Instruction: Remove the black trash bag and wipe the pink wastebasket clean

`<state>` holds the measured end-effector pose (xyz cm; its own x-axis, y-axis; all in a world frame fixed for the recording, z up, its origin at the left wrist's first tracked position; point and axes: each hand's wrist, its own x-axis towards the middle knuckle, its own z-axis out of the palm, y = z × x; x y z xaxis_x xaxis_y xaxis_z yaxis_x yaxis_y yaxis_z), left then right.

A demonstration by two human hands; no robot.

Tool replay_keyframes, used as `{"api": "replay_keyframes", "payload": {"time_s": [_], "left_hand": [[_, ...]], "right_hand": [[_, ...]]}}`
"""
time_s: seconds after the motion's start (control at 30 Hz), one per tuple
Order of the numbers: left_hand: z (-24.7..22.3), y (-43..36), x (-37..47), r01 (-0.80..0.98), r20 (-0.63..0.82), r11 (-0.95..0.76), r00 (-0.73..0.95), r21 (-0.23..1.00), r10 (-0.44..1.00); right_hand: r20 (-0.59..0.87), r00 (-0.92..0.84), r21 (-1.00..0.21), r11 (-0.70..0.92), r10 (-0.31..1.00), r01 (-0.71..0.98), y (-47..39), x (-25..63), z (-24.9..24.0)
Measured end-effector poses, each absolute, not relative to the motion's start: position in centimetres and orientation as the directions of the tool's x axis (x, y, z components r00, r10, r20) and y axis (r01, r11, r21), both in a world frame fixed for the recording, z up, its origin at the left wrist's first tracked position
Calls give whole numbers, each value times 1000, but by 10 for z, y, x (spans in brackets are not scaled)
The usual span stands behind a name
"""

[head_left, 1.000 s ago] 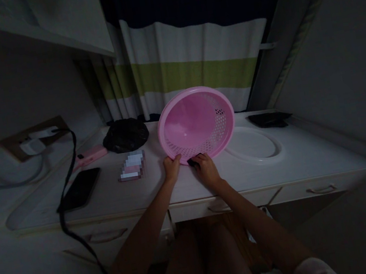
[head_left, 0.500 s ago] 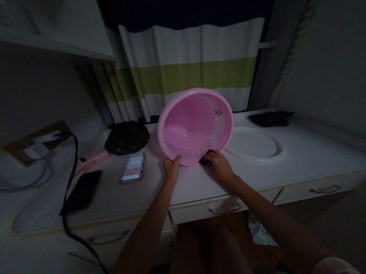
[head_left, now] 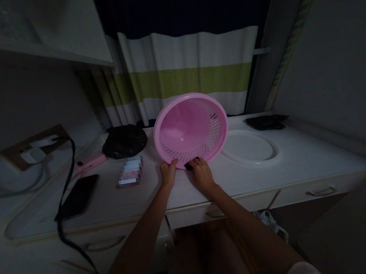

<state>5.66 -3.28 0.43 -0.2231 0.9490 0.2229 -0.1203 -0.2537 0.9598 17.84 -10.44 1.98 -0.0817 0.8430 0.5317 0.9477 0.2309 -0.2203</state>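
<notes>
A pink plastic basket [head_left: 187, 122] with a perforated side lies tilted on the white desk, its mouth facing me. My left hand [head_left: 168, 172] grips the lower left of its rim, thumb over the edge. My right hand [head_left: 203, 174] is closed on a small black cloth-like piece [head_left: 190, 164], pressed to the bottom of the rim. What exactly the black piece is cannot be made out in the dim light. To the right of the basket lies a white oval ring [head_left: 249, 146] flat on the desk [head_left: 311, 158].
A bunched black plastic bag [head_left: 124, 141], a lit phone [head_left: 130, 171], a dark phone [head_left: 79, 196] and a pink device [head_left: 90, 162] lie on the left. A black cable [head_left: 62, 207] hangs over the front edge. A folded black bag [head_left: 267, 122] is at the back right.
My right hand has slid left along the basket's rim with the black piece, closer to my left hand. The left hand keeps its hold on the rim. The view has shifted slightly.
</notes>
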Motion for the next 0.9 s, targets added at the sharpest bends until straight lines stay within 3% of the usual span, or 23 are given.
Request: {"api": "replay_keyframes", "payload": {"time_s": [0.17, 0.53, 0.9], "left_hand": [[3, -32, 57, -168, 206, -246, -223, 955, 953], [7, -35, 56, -91, 243, -265, -205, 960, 948], [9, -38, 57, 6, 305, -310, -198, 951, 931]], "right_hand": [[560, -120, -220, 287, 820, 932, -103, 185, 15], [605, -30, -151, 152, 796, 977, -101, 232, 16], [589, -99, -256, 301, 802, 919, -102, 198, 13]]}}
